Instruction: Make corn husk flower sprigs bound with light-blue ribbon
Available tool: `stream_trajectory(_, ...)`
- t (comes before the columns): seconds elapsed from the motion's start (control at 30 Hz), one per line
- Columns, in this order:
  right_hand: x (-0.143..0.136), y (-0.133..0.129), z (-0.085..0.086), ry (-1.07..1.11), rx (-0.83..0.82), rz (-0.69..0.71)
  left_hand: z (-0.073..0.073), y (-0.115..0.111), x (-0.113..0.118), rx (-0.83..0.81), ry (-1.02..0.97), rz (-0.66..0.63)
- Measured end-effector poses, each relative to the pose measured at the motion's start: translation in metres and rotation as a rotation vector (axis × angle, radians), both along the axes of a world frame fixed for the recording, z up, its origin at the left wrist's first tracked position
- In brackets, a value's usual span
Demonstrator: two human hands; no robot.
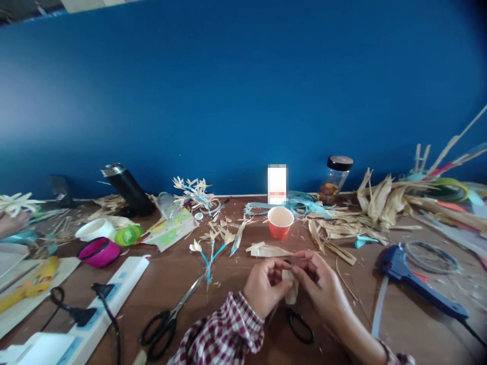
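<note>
Close together above the brown table, my left hand (266, 286) and my right hand (321, 284) both pinch a small pale strip of dried husk (291, 293). Its lower end hangs between my fingers; the upper part is hidden by the fingertips. Under the hands shows a black scissor handle (300, 327), its blades mostly covered. Just beyond my fingers lies a flat piece of husk (268, 250), with an orange-red paper cup (280, 223) standing behind it. To the left of my hands are a husk flower spray on blue stems (209, 258) and black-handled scissors (163, 324).
A blue glue gun (414, 281) lies right. Husk bundles (384, 203) and a black-lidded jar (335, 177) stand behind. At left are a white power strip (110, 304), a magenta ring-shaped item (99, 252), a tilted black flask (127, 190) and another person's hand (13, 223).
</note>
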State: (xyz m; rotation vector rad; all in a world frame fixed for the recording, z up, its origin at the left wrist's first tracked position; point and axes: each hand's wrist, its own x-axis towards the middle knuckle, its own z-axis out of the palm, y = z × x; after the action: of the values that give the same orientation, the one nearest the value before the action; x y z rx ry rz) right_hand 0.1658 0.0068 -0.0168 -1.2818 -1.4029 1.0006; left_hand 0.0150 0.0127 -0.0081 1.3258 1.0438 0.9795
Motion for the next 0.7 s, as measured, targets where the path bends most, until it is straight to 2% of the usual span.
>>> stream_trajectory(0.13, -0.002, -0.002, 0.003, -0.011, -0.009, -0.051, -0.002, 0.002, -0.001, -0.163, -0.105, -0.042)
stream_trajectory(0.27, -0.002, -0.002, 0.005, -0.010, -0.038, -0.085, 0.000, 0.003, -0.003, -0.426, -0.175, -0.068)
stream_trajectory(0.37, -0.001, 0.000, 0.006, -0.072, 0.005, -0.096, -0.001, 0.004, -0.003, -0.455, -0.184, -0.040)
stream_trajectory(0.5, 0.002, 0.002, 0.007, -0.187, 0.081, -0.093, -0.003, 0.011, -0.004, -0.432, -0.291, 0.139)
stream_trajectory(0.6, 0.000, 0.002, 0.005, -0.293, 0.117, -0.010, -0.005, 0.018, -0.006, -0.448, -0.407, 0.310)
stream_trajectory(0.7, -0.007, -0.002, 0.000, -0.404, 0.172, 0.091, -0.010, 0.020, -0.006, -0.433, -0.463, 0.415)
